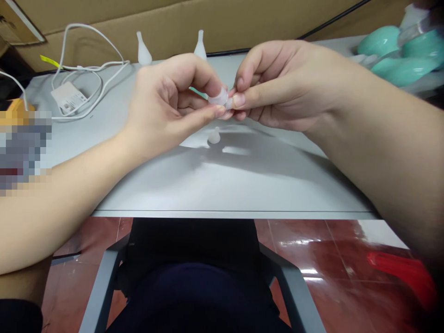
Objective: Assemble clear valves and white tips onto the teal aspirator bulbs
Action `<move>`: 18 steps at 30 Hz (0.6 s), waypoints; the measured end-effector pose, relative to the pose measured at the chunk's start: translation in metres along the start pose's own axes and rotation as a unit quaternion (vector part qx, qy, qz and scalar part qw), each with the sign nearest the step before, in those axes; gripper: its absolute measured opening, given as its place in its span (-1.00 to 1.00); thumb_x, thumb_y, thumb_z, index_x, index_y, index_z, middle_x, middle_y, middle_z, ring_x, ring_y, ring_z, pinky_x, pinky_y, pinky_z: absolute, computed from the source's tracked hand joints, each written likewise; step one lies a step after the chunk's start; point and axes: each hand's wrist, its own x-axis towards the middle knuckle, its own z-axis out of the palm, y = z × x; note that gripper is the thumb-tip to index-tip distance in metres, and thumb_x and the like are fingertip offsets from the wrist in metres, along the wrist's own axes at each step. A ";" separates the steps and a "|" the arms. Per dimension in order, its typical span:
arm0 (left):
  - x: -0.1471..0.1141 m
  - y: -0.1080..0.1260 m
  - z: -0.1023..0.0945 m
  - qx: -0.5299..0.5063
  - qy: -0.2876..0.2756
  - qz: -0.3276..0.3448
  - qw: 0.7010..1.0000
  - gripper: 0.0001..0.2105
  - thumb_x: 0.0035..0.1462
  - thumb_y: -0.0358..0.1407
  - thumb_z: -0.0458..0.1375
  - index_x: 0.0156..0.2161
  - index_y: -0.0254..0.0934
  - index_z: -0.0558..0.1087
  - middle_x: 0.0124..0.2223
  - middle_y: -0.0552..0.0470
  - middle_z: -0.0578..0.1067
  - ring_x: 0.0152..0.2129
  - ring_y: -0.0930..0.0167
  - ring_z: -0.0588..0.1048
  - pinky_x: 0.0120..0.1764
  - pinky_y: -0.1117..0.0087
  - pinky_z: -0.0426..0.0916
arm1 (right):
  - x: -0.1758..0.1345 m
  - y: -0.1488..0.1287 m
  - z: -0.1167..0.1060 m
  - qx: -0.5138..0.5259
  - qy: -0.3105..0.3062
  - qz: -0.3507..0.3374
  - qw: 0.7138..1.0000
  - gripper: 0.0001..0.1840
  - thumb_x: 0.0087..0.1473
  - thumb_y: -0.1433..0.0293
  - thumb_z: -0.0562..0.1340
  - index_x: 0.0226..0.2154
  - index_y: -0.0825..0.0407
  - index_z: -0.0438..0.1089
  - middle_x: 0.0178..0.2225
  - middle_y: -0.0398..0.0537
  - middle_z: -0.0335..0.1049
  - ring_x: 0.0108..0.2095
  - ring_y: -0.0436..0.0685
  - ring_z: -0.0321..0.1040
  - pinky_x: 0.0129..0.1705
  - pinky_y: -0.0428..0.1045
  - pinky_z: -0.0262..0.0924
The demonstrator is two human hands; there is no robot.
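Observation:
My left hand (163, 99) pinches a small translucent white plastic nozzle (218, 97) between thumb and index finger, above the desk. From the other side, my right hand (280, 85) grips the narrow end of the same piece with its thumb and fingers. Something teal (198, 91) shows behind my left fingers, mostly hidden. Below my hands a short white tip (214, 136) stands on the desk. Toward the back stand two taller white bottle-shaped nozzles, the left one (143, 50) in full view and the right one (200, 45) partly covered by my left hand.
On the grey desk (225, 189), a white adapter (69, 97) lies with its looped cable (100, 37) at the left. Several teal bulbs (378, 42) are piled at the back right. A cardboard wall (243, 23) runs behind. A red object (402, 273) is on the floor at right.

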 end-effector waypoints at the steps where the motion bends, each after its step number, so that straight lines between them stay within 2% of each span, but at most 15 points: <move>1: 0.001 0.009 -0.002 0.013 -0.015 -0.013 1.000 -0.61 0.29 0.04 0.80 -0.08 -0.11 0.80 -0.05 -0.05 0.80 -0.21 0.22 0.85 -0.12 0.16 0.86 | 0.001 -0.001 0.000 0.008 -0.003 0.000 1.000 -0.48 -0.10 0.36 0.97 -0.32 -0.06 0.70 -0.38 -0.25 0.79 -0.33 -0.02 0.77 -0.21 -0.21 0.70; 3: 0.003 0.030 -0.004 0.056 -0.045 -0.086 0.994 -0.77 0.37 -0.36 0.74 -0.16 -0.14 0.77 -0.05 0.01 0.82 -0.14 0.29 0.87 0.04 0.20 0.88 | 0.002 -0.002 0.001 0.025 -0.002 -0.007 1.000 -0.48 -0.07 0.31 0.98 -0.28 -0.03 0.74 -0.36 -0.22 0.82 -0.33 -0.04 0.76 -0.20 -0.21 0.72; 4: 0.004 0.039 -0.005 0.069 -0.034 -0.104 0.992 -0.78 0.45 -0.50 0.64 -0.17 -0.17 0.76 -0.06 0.04 0.83 -0.08 0.33 0.87 0.12 0.23 0.88 | 0.002 -0.003 0.002 0.031 -0.001 -0.014 0.999 -0.48 -0.05 0.28 0.98 -0.26 -0.02 0.75 -0.34 -0.22 0.83 -0.33 -0.05 0.76 -0.19 -0.21 0.72; 5: 0.005 0.046 -0.005 0.068 -0.028 -0.103 0.992 -0.76 0.49 -0.54 0.61 -0.17 -0.18 0.75 -0.06 0.06 0.83 -0.02 0.37 0.86 0.14 0.30 0.86 | 0.001 -0.004 0.004 0.035 -0.001 -0.021 0.999 -0.48 -0.04 0.25 0.98 -0.24 -0.02 0.76 -0.32 -0.22 0.83 -0.32 -0.06 0.76 -0.17 -0.21 0.73; 7: 0.007 0.049 -0.007 0.037 -0.030 -0.058 0.997 -0.75 0.52 -0.59 0.57 -0.10 -0.17 0.74 -0.03 0.10 0.85 0.01 0.45 0.85 0.12 0.45 0.82 | 0.000 -0.006 0.006 0.031 0.000 -0.035 0.999 -0.47 -0.04 0.22 0.98 -0.20 -0.03 0.78 -0.28 -0.24 0.84 -0.30 -0.05 0.76 -0.14 -0.19 0.76; 10: 0.007 0.039 -0.003 0.008 -0.077 -0.016 0.997 -0.83 0.62 -0.35 0.61 0.05 -0.15 0.70 0.01 0.09 0.81 0.14 0.40 0.82 0.25 0.40 0.79 | -0.003 -0.005 0.010 -0.026 0.014 -0.060 0.998 -0.46 -0.08 0.21 0.98 -0.18 -0.08 0.79 -0.19 -0.23 0.85 -0.19 0.02 0.81 -0.05 -0.12 0.80; 12: 0.007 0.034 0.007 -0.003 -0.101 -0.010 0.995 -0.68 0.55 -0.10 0.69 0.09 -0.12 0.66 -0.07 0.08 0.74 0.23 0.29 0.78 0.33 0.30 0.77 | -0.005 -0.004 0.014 -0.070 0.044 -0.094 0.992 -0.48 -0.11 0.25 0.98 -0.21 -0.10 0.80 -0.16 -0.20 0.84 -0.13 0.06 0.83 0.00 -0.09 0.80; 14: 0.008 0.033 0.020 -0.006 -0.099 -0.014 0.995 -0.54 0.45 0.05 0.74 0.09 -0.11 0.64 -0.14 0.06 0.70 0.26 0.21 0.77 0.35 0.23 0.75 | -0.008 -0.002 0.019 -0.109 0.084 -0.127 0.982 -0.50 -0.12 0.25 0.97 -0.26 -0.11 0.79 -0.17 -0.15 0.81 -0.12 0.10 0.80 0.01 -0.05 0.76; 16: 0.008 0.032 0.030 -0.001 -0.089 -0.038 0.995 -0.48 0.40 0.12 0.76 0.09 -0.11 0.64 -0.16 0.04 0.69 0.25 0.16 0.77 0.33 0.19 0.75 | -0.011 -0.003 0.025 -0.168 0.123 -0.150 0.967 -0.52 -0.04 0.21 0.96 -0.27 -0.13 0.76 -0.16 -0.11 0.77 -0.13 0.11 0.74 0.02 -0.01 0.71; 18: 0.008 0.028 0.031 0.006 -0.078 -0.071 0.994 -0.44 0.37 0.17 0.76 0.10 -0.11 0.64 -0.17 0.02 0.71 0.23 0.11 0.79 0.31 0.16 0.76 | -0.015 -0.005 0.030 -0.267 0.145 -0.171 0.937 -0.61 0.15 0.19 0.87 -0.26 -0.17 0.72 -0.13 -0.13 0.74 -0.12 0.11 0.68 0.05 0.03 0.67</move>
